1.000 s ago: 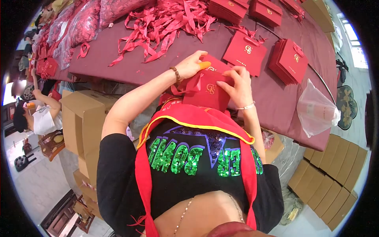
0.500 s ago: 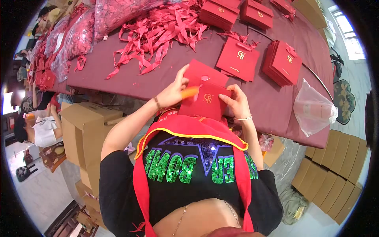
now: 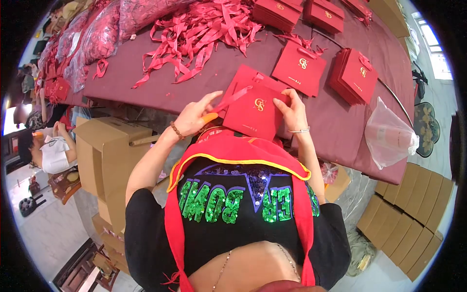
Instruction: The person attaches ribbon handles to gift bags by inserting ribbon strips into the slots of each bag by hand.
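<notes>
My right hand (image 3: 295,114) pinches the right edge of a red paper bag (image 3: 250,116) with a gold logo, thumb on its front. The bag rests by the table's near edge, just above my apron. A red ribbon (image 3: 232,100) stretches from the bag's upper part toward my left hand (image 3: 193,117). That hand is closed on the ribbon's end, with an orange cover on its thumb; the exact grip is partly hidden. Behind the held bag, another red panel (image 3: 243,73) shows.
Loose red ribbons (image 3: 194,39) lie heaped beyond my hands. A flat bag (image 3: 299,65) and bag stacks (image 3: 352,78) sit to the right. A clear plastic bag (image 3: 389,134) hangs at the right edge. Cardboard boxes (image 3: 114,146) stand left, with another person (image 3: 56,151) beyond.
My left hand has moved down and left, away from the bag's opening, drawing the ribbon out. My right hand keeps its grip on the bag, which has turned slightly.
</notes>
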A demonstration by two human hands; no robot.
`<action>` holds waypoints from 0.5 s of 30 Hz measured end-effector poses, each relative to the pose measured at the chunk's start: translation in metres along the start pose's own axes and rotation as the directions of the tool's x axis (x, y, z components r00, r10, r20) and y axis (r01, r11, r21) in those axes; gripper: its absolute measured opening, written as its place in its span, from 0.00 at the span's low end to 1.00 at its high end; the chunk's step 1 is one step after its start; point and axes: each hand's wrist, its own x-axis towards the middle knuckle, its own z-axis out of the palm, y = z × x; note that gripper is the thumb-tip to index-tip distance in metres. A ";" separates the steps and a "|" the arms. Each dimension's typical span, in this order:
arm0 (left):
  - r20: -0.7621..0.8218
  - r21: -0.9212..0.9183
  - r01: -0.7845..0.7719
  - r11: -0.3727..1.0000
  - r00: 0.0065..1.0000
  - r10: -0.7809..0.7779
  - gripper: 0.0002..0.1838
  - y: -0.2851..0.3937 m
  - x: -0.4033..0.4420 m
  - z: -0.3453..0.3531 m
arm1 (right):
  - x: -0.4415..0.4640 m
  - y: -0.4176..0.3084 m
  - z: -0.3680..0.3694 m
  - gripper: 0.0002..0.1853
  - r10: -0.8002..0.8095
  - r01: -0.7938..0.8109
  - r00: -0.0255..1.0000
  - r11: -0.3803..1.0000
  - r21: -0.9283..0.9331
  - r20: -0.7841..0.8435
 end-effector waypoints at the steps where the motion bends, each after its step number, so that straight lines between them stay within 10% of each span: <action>1: 0.060 -0.055 0.085 0.995 0.995 -0.082 0.33 0.002 -0.005 -0.009 | 0.003 0.001 -0.001 0.16 0.004 -0.004 1.000 1.000 -0.005 -0.007; 6: 0.175 -0.657 0.177 0.733 0.981 -0.080 0.33 0.019 -0.031 -0.036 | 0.005 -0.014 -0.003 0.16 0.010 -0.010 1.000 0.995 -0.104 0.004; 8: -0.009 -0.867 -0.101 0.488 0.982 0.187 0.33 0.019 -0.035 -0.041 | 0.004 -0.014 -0.002 0.16 -0.019 0.020 1.000 0.992 -0.121 0.003; 15: -0.224 -0.920 -0.337 0.202 0.872 0.435 0.42 0.085 0.000 -0.045 | 0.002 -0.002 0.005 0.13 0.039 -0.050 0.986 0.997 0.060 0.164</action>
